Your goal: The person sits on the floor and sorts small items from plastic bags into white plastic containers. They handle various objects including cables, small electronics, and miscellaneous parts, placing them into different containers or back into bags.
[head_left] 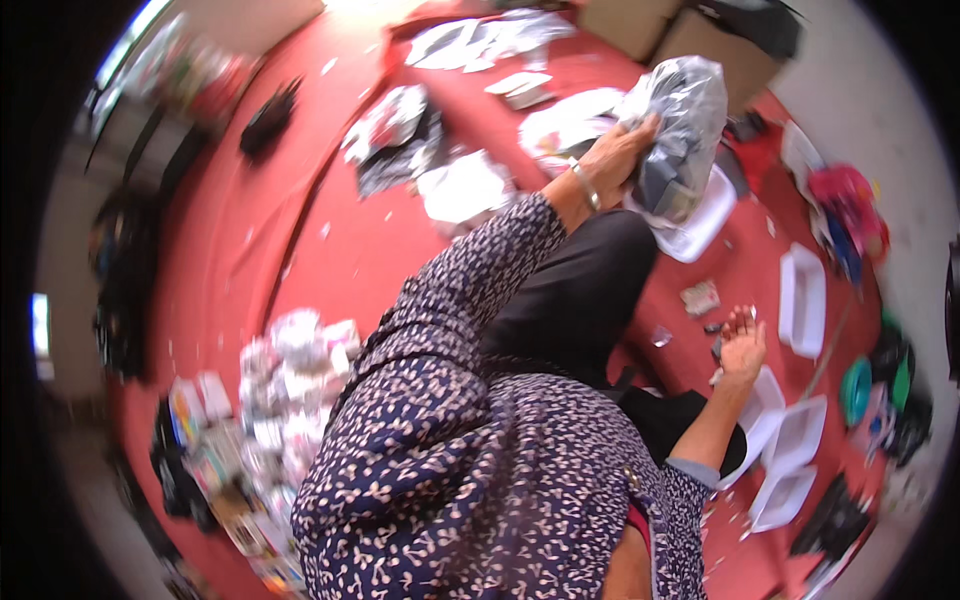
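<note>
My left hand [618,155], with a metal bangle at the wrist, is stretched forward and closed on a clear plastic bag [680,125] stuffed with dark and grey things. The bag hangs above a white foam tray [708,222] on the red floor covering [340,250]. My right hand [742,345] rests lower at the right, palm up with fingers apart and nothing in it, beside a small packet [700,297] and more white trays [795,440]. My dark trouser leg [575,300] lies between the two hands.
Crumpled plastic bags and papers [400,135] lie ahead on the red covering. A pile of small packets [285,385] sits at the left. Another white tray [803,298], pink and green items [850,215] and cardboard boxes [640,25] are at the right and far side.
</note>
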### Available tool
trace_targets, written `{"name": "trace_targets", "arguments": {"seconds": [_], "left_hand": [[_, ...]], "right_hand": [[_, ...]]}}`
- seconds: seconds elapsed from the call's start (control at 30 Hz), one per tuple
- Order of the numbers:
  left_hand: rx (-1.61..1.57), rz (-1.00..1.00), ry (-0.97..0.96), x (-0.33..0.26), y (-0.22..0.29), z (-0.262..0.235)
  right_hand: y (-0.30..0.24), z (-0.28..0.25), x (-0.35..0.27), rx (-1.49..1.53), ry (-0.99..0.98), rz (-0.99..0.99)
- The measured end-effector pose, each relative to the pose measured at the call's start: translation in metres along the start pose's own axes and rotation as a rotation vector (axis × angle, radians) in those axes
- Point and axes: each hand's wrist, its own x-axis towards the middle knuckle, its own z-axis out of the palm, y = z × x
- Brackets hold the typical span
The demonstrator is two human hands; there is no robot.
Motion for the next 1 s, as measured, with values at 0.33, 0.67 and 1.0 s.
{"name": "trace_targets", "arguments": {"seconds": [0.33,0.67,1.0], "left_hand": [[0.235,0.408,0.74,-0.128,0.065,-0.204],[0.204,0.595,1.541,-0.263,0.065,-0.38],[0.362,0.271,2.094,-0.376,0.101,-0.376]], "right_hand": [[0.047,-0.005,0.036,-0.156,0.029,0.206],[0.079,-0.009,0.047,-0.327,0.127,0.327],[0.082,-0.019,0.058,-0.39,0.186,0.398]]}}
